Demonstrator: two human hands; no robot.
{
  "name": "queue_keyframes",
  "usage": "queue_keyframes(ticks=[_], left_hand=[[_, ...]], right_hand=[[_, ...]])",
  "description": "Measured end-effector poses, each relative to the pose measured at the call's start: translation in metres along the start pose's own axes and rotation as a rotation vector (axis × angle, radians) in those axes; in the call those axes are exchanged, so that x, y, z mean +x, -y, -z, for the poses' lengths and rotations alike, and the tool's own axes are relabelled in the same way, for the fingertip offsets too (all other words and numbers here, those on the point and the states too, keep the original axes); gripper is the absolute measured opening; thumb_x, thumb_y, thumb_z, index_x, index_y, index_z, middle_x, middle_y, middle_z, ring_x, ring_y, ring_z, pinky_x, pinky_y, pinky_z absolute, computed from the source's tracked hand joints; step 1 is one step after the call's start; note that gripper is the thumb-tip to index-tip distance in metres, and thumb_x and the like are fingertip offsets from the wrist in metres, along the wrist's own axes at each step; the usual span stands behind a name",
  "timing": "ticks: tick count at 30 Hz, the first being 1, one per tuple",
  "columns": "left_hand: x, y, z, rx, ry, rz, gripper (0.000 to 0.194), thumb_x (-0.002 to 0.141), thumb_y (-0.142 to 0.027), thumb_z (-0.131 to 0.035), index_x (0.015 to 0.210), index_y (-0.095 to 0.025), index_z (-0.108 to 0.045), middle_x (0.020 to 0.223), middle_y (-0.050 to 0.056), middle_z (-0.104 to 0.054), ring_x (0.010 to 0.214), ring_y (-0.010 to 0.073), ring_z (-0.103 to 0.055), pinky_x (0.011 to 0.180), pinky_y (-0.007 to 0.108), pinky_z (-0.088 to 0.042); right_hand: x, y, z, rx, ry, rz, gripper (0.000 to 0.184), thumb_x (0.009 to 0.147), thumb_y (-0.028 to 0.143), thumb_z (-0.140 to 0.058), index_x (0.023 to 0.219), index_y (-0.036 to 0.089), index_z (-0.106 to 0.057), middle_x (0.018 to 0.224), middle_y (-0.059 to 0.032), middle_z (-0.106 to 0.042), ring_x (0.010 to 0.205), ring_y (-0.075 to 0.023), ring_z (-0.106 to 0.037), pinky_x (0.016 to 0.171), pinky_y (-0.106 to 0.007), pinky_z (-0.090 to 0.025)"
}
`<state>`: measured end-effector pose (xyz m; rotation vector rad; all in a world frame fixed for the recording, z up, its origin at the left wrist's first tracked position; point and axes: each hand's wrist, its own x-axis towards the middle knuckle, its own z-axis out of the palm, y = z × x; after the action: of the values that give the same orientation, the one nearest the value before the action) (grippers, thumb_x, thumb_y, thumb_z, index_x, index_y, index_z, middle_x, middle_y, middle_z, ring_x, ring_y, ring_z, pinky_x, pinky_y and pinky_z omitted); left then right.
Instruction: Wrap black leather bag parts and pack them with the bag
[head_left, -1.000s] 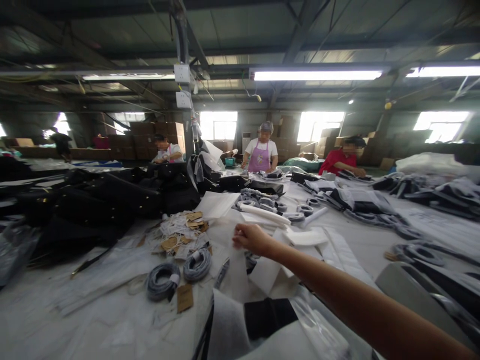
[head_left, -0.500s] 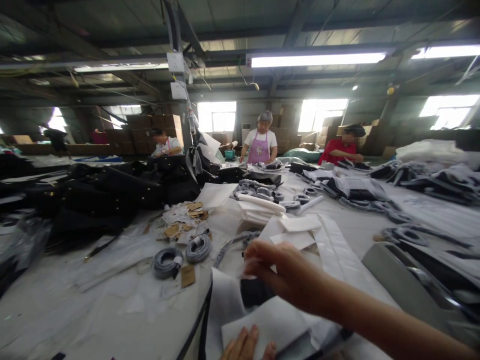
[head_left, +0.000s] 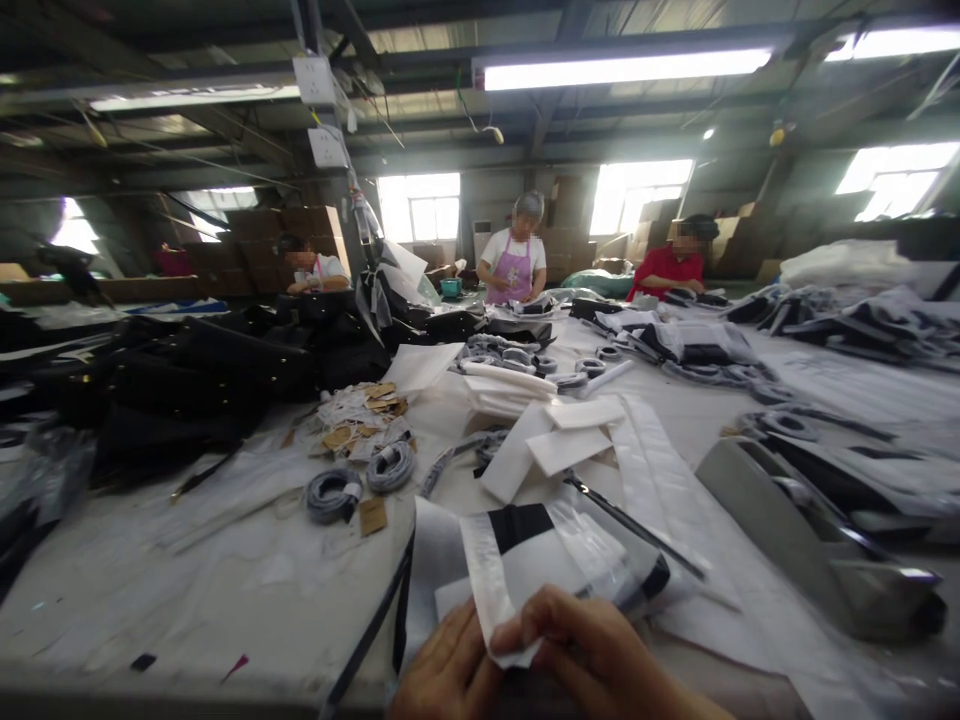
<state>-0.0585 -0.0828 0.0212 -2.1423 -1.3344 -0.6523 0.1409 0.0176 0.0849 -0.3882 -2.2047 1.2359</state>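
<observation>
The right hand [head_left: 592,655], at the bottom of the frame just right of centre, pinches the lower end of a white strip [head_left: 484,565] between its thumb and fingers. The left hand [head_left: 450,665] is just beside it, at the bottom centre, fingers close together and back upward; whether it grips anything cannot be told. The strip runs up from the fingers across a black bundle [head_left: 523,523] in the lower centre, which is partly covered by white sheeting and, on its right, clear plastic [head_left: 592,540]. A dark strap [head_left: 367,625] runs down its left side toward the bottom edge.

Above the bundle, several white sheets [head_left: 568,450] overlap on the table [head_left: 142,600]. Left of the frame's centre, two grey coils [head_left: 332,497] sit side by side, with a brown tag [head_left: 373,516] just below them and a heap of tags and strings [head_left: 356,425] above. A grey box [head_left: 810,550] stands in the lower right. Black bags [head_left: 210,365] are piled across the left middle. Farther back, in the upper half, are a person in a purple apron [head_left: 517,270], near the centre, and a person in red [head_left: 667,268], to the right.
</observation>
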Motion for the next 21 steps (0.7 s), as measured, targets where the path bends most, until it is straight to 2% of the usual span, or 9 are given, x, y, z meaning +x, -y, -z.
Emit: queue_keyframes(ticks=[3,6,8,10,13,15,16,19,21], left_hand=[[0.009,0.001,0.012,0.001,-0.025,0.0,0.029,0.101,-0.02,-0.045,0.121,-0.017,-0.065,0.118,0.006,-0.073,0.115,0.015,-0.066,0.102,0.024,-0.051],[0.006,0.0,0.014,-0.014,-0.051,0.098,0.028,0.101,-0.019,-0.042,0.115,-0.014,-0.066,0.113,0.007,-0.074,0.112,0.0135,-0.066,0.104,0.021,-0.048],[0.0,-0.001,0.011,-0.028,-0.088,0.116,0.027,0.101,-0.018,-0.042,0.111,-0.013,-0.066,0.11,0.008,-0.074,0.112,0.0136,-0.066,0.104,0.021,-0.048],[-0.004,-0.003,0.007,-0.041,-0.125,0.111,0.025,0.1,-0.018,-0.043,0.109,-0.013,-0.065,0.109,0.01,-0.072,0.114,0.0146,-0.065,0.102,0.022,-0.049],[-0.003,-0.005,0.003,-0.02,-0.188,0.176,0.024,0.098,-0.013,-0.048,0.115,-0.015,-0.066,0.116,0.012,-0.067,0.124,0.0185,-0.059,0.102,0.027,-0.05],[0.0,-0.005,0.004,0.024,-0.195,0.177,0.027,0.097,-0.012,-0.05,0.118,-0.017,-0.066,0.124,0.012,-0.065,0.133,0.0223,-0.052,0.108,0.032,-0.046],[0.002,-0.005,0.004,0.037,-0.175,0.132,0.029,0.098,-0.014,-0.048,0.12,-0.017,-0.066,0.127,0.01,-0.066,0.134,0.0226,-0.051,0.112,0.033,-0.043],[0.003,-0.001,0.007,0.033,-0.112,0.01,0.035,0.103,-0.015,-0.037,0.122,-0.014,-0.066,0.123,0.004,-0.071,0.127,0.0157,-0.058,0.118,0.029,-0.035],[0.001,0.001,0.007,0.037,-0.118,0.002,0.037,0.103,-0.012,-0.035,0.121,-0.014,-0.066,0.119,0.003,-0.074,0.121,0.0123,-0.062,0.118,0.028,-0.033]], right_hand=[[-0.007,0.002,0.0,0.028,-0.034,-0.067,0.005,0.096,0.025,-0.055,0.094,0.024,-0.059,0.097,-0.0027,-0.077,0.086,-0.0158,-0.073,0.077,-0.022,-0.054],[-0.009,0.0,-0.003,-0.045,-0.025,-0.018,0.007,0.096,0.026,-0.055,0.097,0.024,-0.061,0.096,-0.0027,-0.077,0.086,-0.0159,-0.073,0.076,-0.022,-0.055],[-0.01,-0.002,-0.007,-0.113,-0.015,0.084,0.012,0.098,0.028,-0.052,0.103,0.024,-0.062,0.096,-0.0038,-0.077,0.087,-0.0162,-0.074,0.079,-0.022,-0.056],[-0.011,-0.006,-0.012,-0.21,0.004,0.231,0.018,0.101,0.027,-0.047,0.111,0.022,-0.061,0.101,-0.0073,-0.077,0.094,-0.0176,-0.074,0.088,-0.026,-0.056],[-0.015,-0.015,-0.023,-0.419,0.024,0.419,0.024,0.1,0.014,-0.045,0.119,0.018,-0.059,0.111,-0.0101,-0.077,0.111,-0.0201,-0.069,0.105,-0.032,-0.049],[-0.02,-0.023,-0.03,-0.523,0.021,0.463,0.026,0.098,0.008,-0.047,0.119,0.016,-0.059,0.115,-0.0095,-0.075,0.118,-0.0208,-0.065,0.11,-0.033,-0.045],[-0.023,-0.026,-0.032,-0.545,0.02,0.467,0.025,0.098,0.008,-0.047,0.118,0.016,-0.06,0.114,-0.0088,-0.075,0.119,-0.0208,-0.064,0.111,-0.033,-0.045],[-0.029,-0.027,-0.031,-0.551,0.058,0.453,0.023,0.101,0.013,-0.043,0.109,0.021,-0.064,0.095,-0.0047,-0.08,0.115,-0.0194,-0.067,0.109,-0.032,-0.047],[-0.026,-0.019,-0.022,-0.495,0.099,0.424,0.025,0.104,0.022,-0.041,0.105,0.028,-0.065,0.077,-0.0013,-0.079,0.099,-0.0179,-0.074,0.103,-0.03,-0.052]])
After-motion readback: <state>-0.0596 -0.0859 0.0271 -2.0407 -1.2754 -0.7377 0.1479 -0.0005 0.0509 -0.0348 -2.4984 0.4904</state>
